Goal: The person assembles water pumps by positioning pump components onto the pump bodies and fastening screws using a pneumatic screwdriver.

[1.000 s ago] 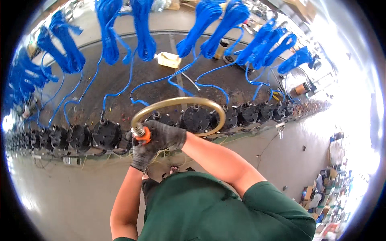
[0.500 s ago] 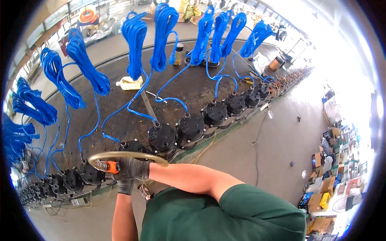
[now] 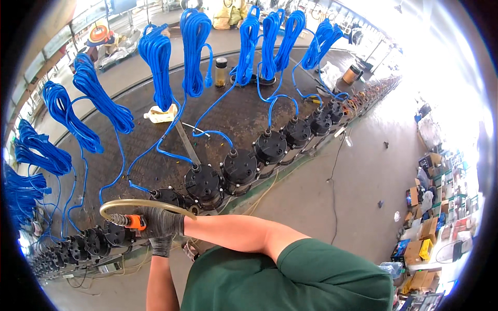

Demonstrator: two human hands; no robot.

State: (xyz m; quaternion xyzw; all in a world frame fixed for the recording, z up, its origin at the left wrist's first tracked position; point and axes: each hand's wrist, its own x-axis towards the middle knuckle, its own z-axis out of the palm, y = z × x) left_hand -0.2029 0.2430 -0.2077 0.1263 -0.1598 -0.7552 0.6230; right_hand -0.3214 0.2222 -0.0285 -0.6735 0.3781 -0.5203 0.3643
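My right hand (image 3: 164,223), in a dark grey work glove, is closed around an orange air tool (image 3: 136,222). A translucent brownish hose (image 3: 150,201) runs from the tool's ribbed metal end and arches back over my right wrist. Just below, my gloved left hand (image 3: 161,245) sits close against the right one; its fingers are hidden. Both hands are at the near edge of the bench, beside a round black motor-like housing (image 3: 118,233). Another black housing (image 3: 168,197) stands just beyond them, partly covered by the hose and my hand.
Black housings (image 3: 202,181) line the near edge of the dark curved bench (image 3: 218,140). Blue cables lead from them to hanging coils (image 3: 155,67). A pale plastic bottle (image 3: 161,114), a jar (image 3: 221,72) and a copper-coloured spool (image 3: 351,75) are on the bench. Boxes (image 3: 415,251) stand at right.
The whole view has shifted a little, so bench and coils appear lower and further left. My hands and the tool keep nearly the same place beside the housings.
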